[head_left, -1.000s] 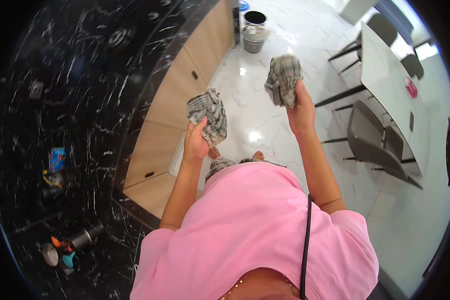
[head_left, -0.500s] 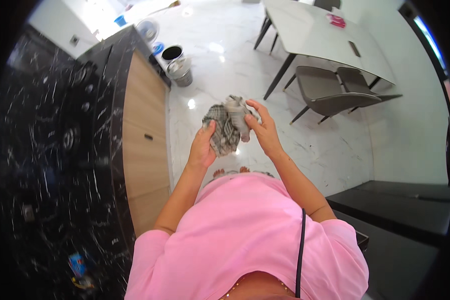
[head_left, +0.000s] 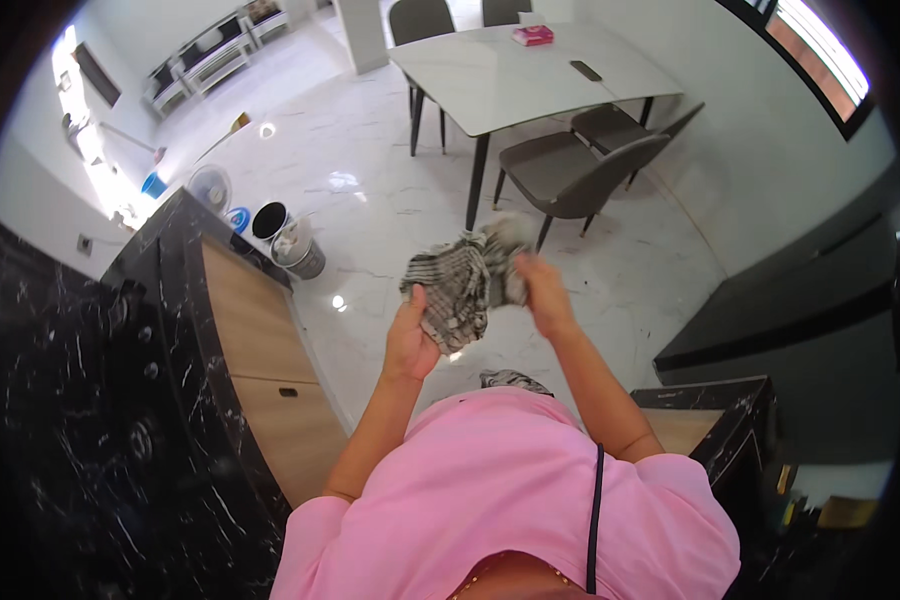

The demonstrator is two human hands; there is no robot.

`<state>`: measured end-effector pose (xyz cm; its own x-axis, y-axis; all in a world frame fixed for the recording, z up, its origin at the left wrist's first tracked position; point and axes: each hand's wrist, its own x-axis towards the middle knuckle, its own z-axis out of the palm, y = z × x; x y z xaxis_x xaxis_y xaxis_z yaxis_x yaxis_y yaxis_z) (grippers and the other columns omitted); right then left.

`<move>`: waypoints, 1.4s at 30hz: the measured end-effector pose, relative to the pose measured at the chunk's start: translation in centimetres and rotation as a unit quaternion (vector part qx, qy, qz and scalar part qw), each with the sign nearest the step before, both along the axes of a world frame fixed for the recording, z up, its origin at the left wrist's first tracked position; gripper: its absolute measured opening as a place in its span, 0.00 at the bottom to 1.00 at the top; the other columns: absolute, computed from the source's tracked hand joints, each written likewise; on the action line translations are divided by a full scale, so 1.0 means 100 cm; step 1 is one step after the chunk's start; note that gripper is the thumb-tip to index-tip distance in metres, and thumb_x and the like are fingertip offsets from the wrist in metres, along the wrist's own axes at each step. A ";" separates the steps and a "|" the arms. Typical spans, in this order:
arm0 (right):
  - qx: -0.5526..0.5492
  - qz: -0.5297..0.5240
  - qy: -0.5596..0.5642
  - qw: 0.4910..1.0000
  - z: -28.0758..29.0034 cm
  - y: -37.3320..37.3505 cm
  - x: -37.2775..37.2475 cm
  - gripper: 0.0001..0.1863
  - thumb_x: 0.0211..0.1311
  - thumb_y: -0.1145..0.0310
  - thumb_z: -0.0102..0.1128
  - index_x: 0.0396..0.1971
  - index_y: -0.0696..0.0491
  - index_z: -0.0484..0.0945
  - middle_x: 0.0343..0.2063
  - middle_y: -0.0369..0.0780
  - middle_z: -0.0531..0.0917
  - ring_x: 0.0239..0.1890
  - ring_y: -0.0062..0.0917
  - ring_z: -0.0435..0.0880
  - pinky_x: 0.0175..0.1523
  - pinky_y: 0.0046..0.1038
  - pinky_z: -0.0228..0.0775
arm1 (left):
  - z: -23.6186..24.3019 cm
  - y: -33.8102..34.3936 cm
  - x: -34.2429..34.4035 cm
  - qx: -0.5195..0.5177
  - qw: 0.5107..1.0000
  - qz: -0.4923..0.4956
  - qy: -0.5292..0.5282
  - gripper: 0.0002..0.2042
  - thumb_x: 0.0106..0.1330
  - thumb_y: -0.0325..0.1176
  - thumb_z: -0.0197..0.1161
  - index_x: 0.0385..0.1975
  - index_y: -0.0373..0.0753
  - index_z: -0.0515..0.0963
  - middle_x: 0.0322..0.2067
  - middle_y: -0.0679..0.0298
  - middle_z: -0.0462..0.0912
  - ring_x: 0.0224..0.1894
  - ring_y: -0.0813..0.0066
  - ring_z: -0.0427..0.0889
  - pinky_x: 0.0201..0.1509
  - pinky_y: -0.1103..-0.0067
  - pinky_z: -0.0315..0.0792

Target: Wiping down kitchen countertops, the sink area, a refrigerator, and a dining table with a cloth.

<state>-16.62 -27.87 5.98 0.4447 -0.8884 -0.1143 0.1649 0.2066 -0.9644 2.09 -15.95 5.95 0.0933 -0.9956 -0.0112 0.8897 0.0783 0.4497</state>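
Observation:
A crumpled grey-and-white checked cloth (head_left: pixel 454 295) hangs in front of my body, spread between both hands. My left hand (head_left: pixel 411 338) grips its lower left side, thumb on top and fingers underneath. On the other side my right hand (head_left: pixel 547 292) is closed on the cloth's right part, which is bunched and smeared by motion. Some of the right fingers are hidden behind the fabric.
To the left runs a black marble counter (head_left: pixel 202 360) with wooden cabinet doors (head_left: pixel 260 340). Bins (head_left: pixel 303 260) stand at its far end. Ahead are a white table (head_left: pixel 510 75) and grey chairs (head_left: pixel 550 170). A black-topped counter corner (head_left: pixel 715 430) lies close on my right.
My body has turned and the room has shifted in view, bringing the right-hand counter corner in. The cloth is spread wider, and my right hand has closed from a looser, open-fingered hold.

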 end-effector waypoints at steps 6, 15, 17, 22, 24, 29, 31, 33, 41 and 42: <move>-0.109 -0.124 0.006 0.986 0.019 -0.015 -0.040 0.18 0.67 0.62 0.60 0.53 0.55 0.77 0.33 0.32 0.82 0.29 0.14 0.78 0.34 0.17 0.68 | -0.016 -0.058 -0.012 0.034 0.998 -0.060 0.004 0.27 0.77 0.50 0.41 0.64 0.33 0.63 0.62 0.54 0.72 0.63 0.60 0.72 0.68 0.62 0.65; 0.019 -0.109 0.136 0.985 -0.046 -0.061 -0.109 0.24 0.64 0.63 0.63 0.58 0.55 0.70 0.42 0.40 0.84 0.32 0.23 0.84 0.34 0.25 0.77 | -0.021 -0.162 -0.106 0.013 0.955 -0.290 -0.054 0.34 0.74 0.61 0.39 0.67 0.39 0.63 0.67 0.60 0.66 0.66 0.64 0.69 0.66 0.65 0.65; 0.171 -0.134 -0.082 0.973 -0.074 -0.089 -0.155 0.24 0.66 0.62 0.60 0.59 0.53 0.70 0.48 0.42 0.82 0.39 0.27 0.85 0.39 0.29 0.79 | -0.017 -0.185 -0.114 0.043 0.936 -0.315 -0.151 0.32 0.75 0.59 0.40 0.66 0.40 0.64 0.66 0.60 0.67 0.65 0.65 0.69 0.65 0.66 0.66; 0.297 -0.192 -0.227 0.907 -0.056 -0.155 -0.239 0.23 0.68 0.62 0.57 0.60 0.52 0.70 0.51 0.42 0.81 0.47 0.31 0.84 0.45 0.35 0.79 | -0.037 -0.259 -0.136 0.110 0.935 -0.209 -0.264 0.28 0.75 0.55 0.43 0.64 0.39 0.67 0.64 0.59 0.70 0.64 0.65 0.71 0.63 0.67 0.69; 0.254 -0.175 -0.252 0.917 -0.048 -0.188 -0.275 0.24 0.68 0.62 0.57 0.61 0.52 0.69 0.53 0.42 0.80 0.52 0.32 0.82 0.48 0.38 0.79 | -0.037 -0.293 -0.148 0.142 0.939 -0.182 -0.255 0.27 0.75 0.53 0.45 0.63 0.39 0.68 0.63 0.59 0.72 0.62 0.65 0.73 0.62 0.67 0.69; 0.182 -0.230 -0.226 0.929 -0.052 -0.263 -0.331 0.24 0.67 0.64 0.58 0.62 0.53 0.69 0.54 0.42 0.80 0.54 0.34 0.81 0.50 0.43 0.79 | -0.046 -0.361 -0.172 0.203 0.937 -0.111 -0.261 0.23 0.75 0.50 0.47 0.60 0.39 0.71 0.60 0.59 0.75 0.59 0.64 0.76 0.60 0.68 0.70; 0.184 -0.250 -0.210 0.927 -0.060 -0.284 -0.340 0.24 0.67 0.65 0.58 0.61 0.53 0.69 0.53 0.42 0.80 0.54 0.35 0.82 0.49 0.43 0.79 | -0.048 -0.386 -0.177 0.212 0.931 -0.108 -0.276 0.23 0.75 0.49 0.48 0.60 0.39 0.71 0.59 0.59 0.76 0.59 0.65 0.76 0.60 0.68 0.70; 0.186 -0.273 -0.181 0.927 -0.071 -0.305 -0.344 0.24 0.66 0.68 0.59 0.61 0.53 0.70 0.53 0.41 0.81 0.52 0.35 0.82 0.47 0.44 0.80 | -0.050 -0.412 -0.181 0.229 0.919 -0.084 -0.308 0.22 0.74 0.47 0.50 0.60 0.39 0.71 0.59 0.59 0.76 0.58 0.66 0.76 0.59 0.69 0.70; 0.258 -0.357 -0.143 0.886 -0.091 -0.366 -0.388 0.21 0.64 0.70 0.61 0.57 0.52 0.73 0.50 0.41 0.81 0.47 0.34 0.84 0.44 0.45 0.80 | -0.049 -0.544 -0.217 0.188 0.874 -0.088 -0.438 0.21 0.73 0.42 0.53 0.60 0.37 0.71 0.56 0.61 0.78 0.57 0.70 0.76 0.60 0.74 0.68; 0.260 -0.365 -0.144 0.882 -0.091 -0.377 -0.398 0.21 0.64 0.70 0.61 0.57 0.52 0.73 0.50 0.41 0.81 0.47 0.34 0.84 0.44 0.45 0.80 | -0.049 -0.563 -0.226 0.188 0.873 -0.096 -0.440 0.21 0.73 0.42 0.53 0.60 0.37 0.71 0.56 0.61 0.78 0.57 0.70 0.76 0.60 0.74 0.68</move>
